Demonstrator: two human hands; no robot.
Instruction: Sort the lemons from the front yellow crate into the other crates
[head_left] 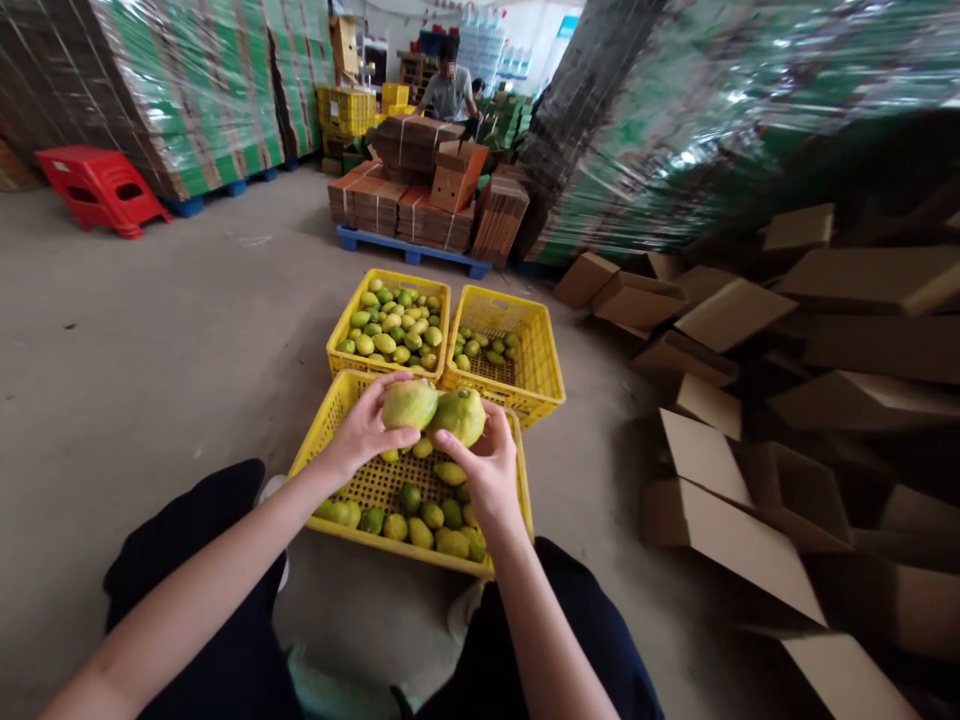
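Note:
Above the near yellow crate [319,420], my left hand [367,425] is closed round a pale green-yellow lemon [410,405]. My right hand [491,455] grips a second, greener lemon [459,416]. The two lemons are side by side, close together or touching. Below them, several yellow and green lemons [420,532] lie mostly along the near wall of the crate, with its perforated floor showing. Behind stands a left crate [341,335] full of lemons [394,322], and a right crate [551,355] with a smaller group of lemons [480,347].
Open cardboard boxes [735,540] are heaped on the right. Flattened cartons [367,200] sit on a blue pallet [412,252] ahead, with a person [450,95] behind them. A red stool [101,188] stands at left, near wrapped stacks [202,90].

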